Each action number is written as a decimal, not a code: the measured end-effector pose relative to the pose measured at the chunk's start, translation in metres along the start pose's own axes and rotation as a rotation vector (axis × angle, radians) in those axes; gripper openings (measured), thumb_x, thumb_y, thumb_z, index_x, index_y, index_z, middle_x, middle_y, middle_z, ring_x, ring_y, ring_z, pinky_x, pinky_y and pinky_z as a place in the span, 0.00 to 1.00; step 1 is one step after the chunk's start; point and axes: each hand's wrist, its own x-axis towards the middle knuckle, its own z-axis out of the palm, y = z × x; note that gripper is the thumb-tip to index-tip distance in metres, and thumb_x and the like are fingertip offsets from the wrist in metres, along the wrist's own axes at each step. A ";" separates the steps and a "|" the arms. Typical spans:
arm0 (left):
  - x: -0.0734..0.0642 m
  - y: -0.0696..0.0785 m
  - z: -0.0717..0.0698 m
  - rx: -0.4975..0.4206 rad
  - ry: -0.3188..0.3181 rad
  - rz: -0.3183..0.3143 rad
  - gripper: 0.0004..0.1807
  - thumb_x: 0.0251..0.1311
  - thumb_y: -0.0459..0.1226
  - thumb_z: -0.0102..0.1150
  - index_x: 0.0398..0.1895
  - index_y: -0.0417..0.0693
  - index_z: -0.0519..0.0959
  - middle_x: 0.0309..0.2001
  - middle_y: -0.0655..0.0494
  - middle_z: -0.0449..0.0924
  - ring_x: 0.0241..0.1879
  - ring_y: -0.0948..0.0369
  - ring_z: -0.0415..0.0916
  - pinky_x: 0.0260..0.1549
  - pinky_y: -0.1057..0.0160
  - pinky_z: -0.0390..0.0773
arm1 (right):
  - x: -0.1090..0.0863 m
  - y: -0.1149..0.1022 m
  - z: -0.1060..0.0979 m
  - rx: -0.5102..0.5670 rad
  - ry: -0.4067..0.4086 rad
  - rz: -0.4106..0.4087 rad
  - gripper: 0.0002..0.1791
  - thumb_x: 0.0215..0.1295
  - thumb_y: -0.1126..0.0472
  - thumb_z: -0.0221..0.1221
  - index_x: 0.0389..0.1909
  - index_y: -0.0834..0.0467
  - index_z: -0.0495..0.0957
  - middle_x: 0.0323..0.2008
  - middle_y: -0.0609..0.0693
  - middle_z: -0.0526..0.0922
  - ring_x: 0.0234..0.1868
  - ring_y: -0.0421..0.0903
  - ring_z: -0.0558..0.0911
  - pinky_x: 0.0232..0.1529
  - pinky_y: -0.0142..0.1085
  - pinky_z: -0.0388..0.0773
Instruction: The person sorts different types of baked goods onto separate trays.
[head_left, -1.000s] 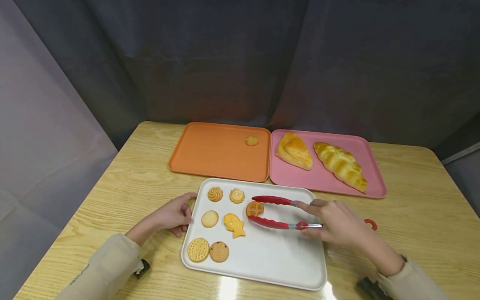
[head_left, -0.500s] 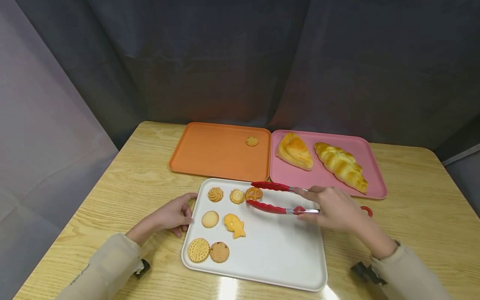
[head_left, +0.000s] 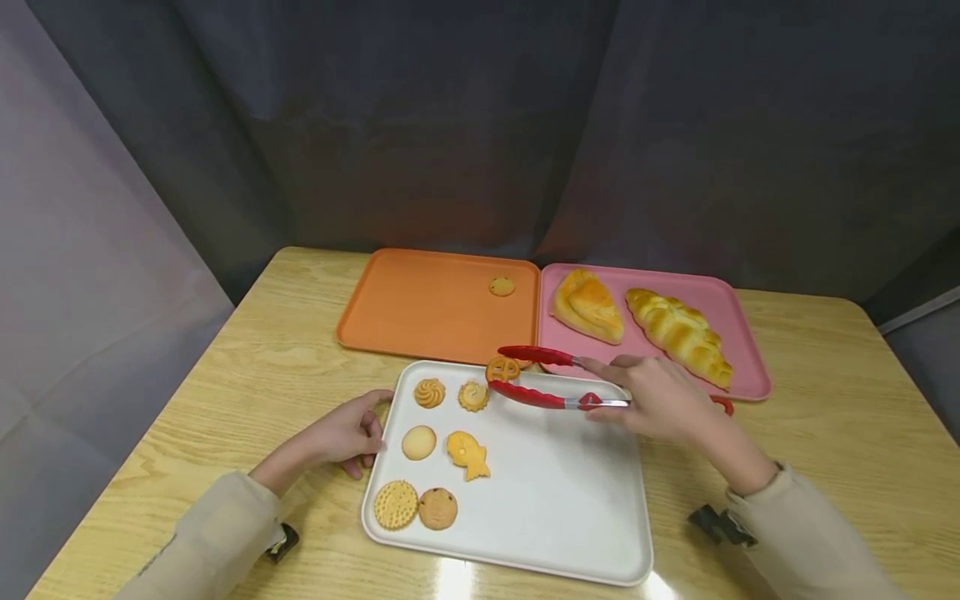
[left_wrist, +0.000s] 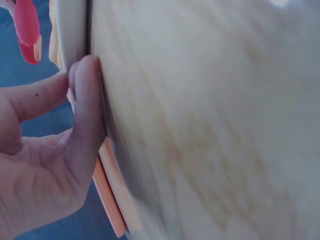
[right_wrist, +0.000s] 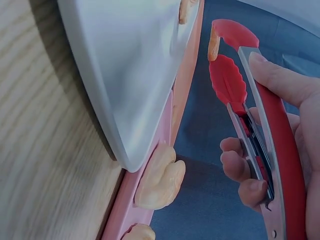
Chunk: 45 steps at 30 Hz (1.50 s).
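Observation:
My right hand (head_left: 656, 398) holds a pair of red-and-metal tongs (head_left: 527, 395). Between the red tips sits a pretzel-shaped cookie (head_left: 503, 369), raised above the far edge of the white tray (head_left: 558, 500). In the right wrist view the thumb lies on one arm of the tongs (right_wrist: 282, 150) and the fingers curl round the other. At the white tray's left edge, my left hand (head_left: 347, 433) pinches the rim between thumb and fingers, as the left wrist view shows. The white tray bears several cookies, among them a fish-shaped cookie (head_left: 467, 455) and a swirl cookie (head_left: 430, 392).
Behind the white tray lies an orange tray (head_left: 420, 300) with one small cookie (head_left: 502, 287). Beside it, a pink tray (head_left: 585, 358) bears a triangular pastry (head_left: 587, 306) and a braided bread (head_left: 678, 336). A dark curtain (head_left: 420, 125) hangs behind the wooden table (head_left: 817, 400).
The right hand has moved away from me with the tongs, taking the pretzel-shaped cookie from mid-tray up over the white tray's far edge. My left hand stays at the rim.

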 end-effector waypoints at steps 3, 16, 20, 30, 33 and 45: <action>-0.001 0.000 0.000 -0.005 -0.007 0.007 0.39 0.53 0.22 0.53 0.68 0.38 0.49 0.23 0.48 0.70 0.18 0.58 0.72 0.11 0.58 0.76 | 0.003 0.001 -0.001 -0.015 -0.010 0.017 0.36 0.42 0.44 0.69 0.55 0.53 0.76 0.21 0.47 0.77 0.13 0.37 0.62 0.13 0.28 0.62; -0.001 -0.003 0.002 0.003 -0.001 0.006 0.38 0.52 0.22 0.52 0.68 0.39 0.50 0.23 0.48 0.70 0.18 0.58 0.72 0.11 0.58 0.76 | 0.024 0.013 0.000 0.012 -0.023 0.066 0.36 0.44 0.43 0.68 0.55 0.55 0.75 0.15 0.42 0.71 0.12 0.40 0.61 0.13 0.28 0.66; -0.002 -0.001 0.001 0.010 0.004 0.001 0.38 0.52 0.22 0.52 0.67 0.39 0.50 0.23 0.48 0.70 0.18 0.58 0.71 0.11 0.58 0.76 | 0.034 0.015 -0.001 0.006 -0.021 0.068 0.35 0.45 0.43 0.67 0.55 0.56 0.75 0.11 0.42 0.65 0.12 0.41 0.59 0.13 0.29 0.63; -0.002 0.002 0.000 0.008 -0.001 0.004 0.38 0.53 0.23 0.52 0.67 0.40 0.50 0.23 0.48 0.70 0.18 0.58 0.72 0.11 0.58 0.76 | 0.055 0.017 -0.001 -0.042 -0.039 0.115 0.35 0.46 0.47 0.67 0.57 0.55 0.73 0.08 0.44 0.63 0.11 0.44 0.59 0.11 0.30 0.61; -0.001 0.002 0.000 0.007 -0.002 0.006 0.38 0.53 0.22 0.52 0.67 0.40 0.51 0.23 0.48 0.70 0.18 0.58 0.72 0.11 0.58 0.76 | 0.059 0.017 0.000 -0.031 -0.048 0.142 0.35 0.48 0.47 0.66 0.58 0.55 0.72 0.07 0.45 0.64 0.10 0.44 0.59 0.12 0.31 0.61; 0.000 0.000 0.000 0.013 0.006 0.003 0.37 0.53 0.22 0.51 0.67 0.39 0.50 0.23 0.48 0.70 0.18 0.59 0.71 0.11 0.59 0.76 | 0.075 0.021 0.011 -0.007 -0.099 0.239 0.36 0.49 0.44 0.65 0.60 0.53 0.70 0.11 0.44 0.70 0.15 0.46 0.65 0.19 0.33 0.70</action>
